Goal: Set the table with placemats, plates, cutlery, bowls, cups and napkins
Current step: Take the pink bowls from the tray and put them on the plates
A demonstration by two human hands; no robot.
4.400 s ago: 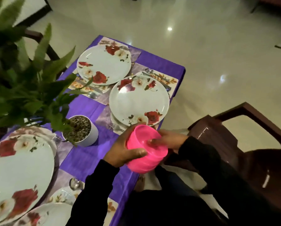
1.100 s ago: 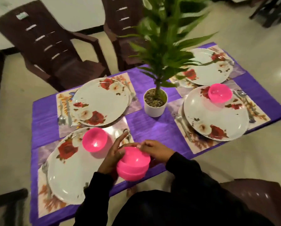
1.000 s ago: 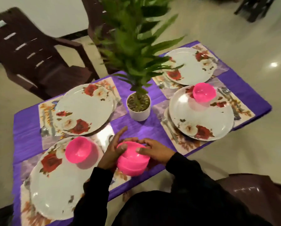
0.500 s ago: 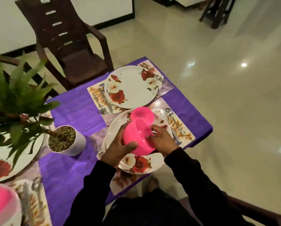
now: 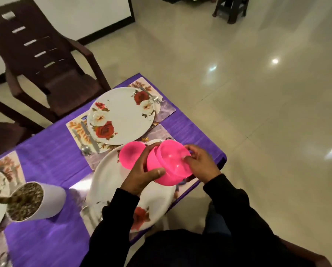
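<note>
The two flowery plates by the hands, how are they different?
The far plate lies bare and in full view; the near plate carries a pink bowl and is partly covered by the left hand and sleeve. Both are white with red roses, each on a placemat.

Hot-pink bowls (image 5: 171,164); white plates (image 5: 120,114) with red roses; purple tablecloth (image 5: 45,151); dark-brown chair (image 5: 37,60), upper left.
</note>
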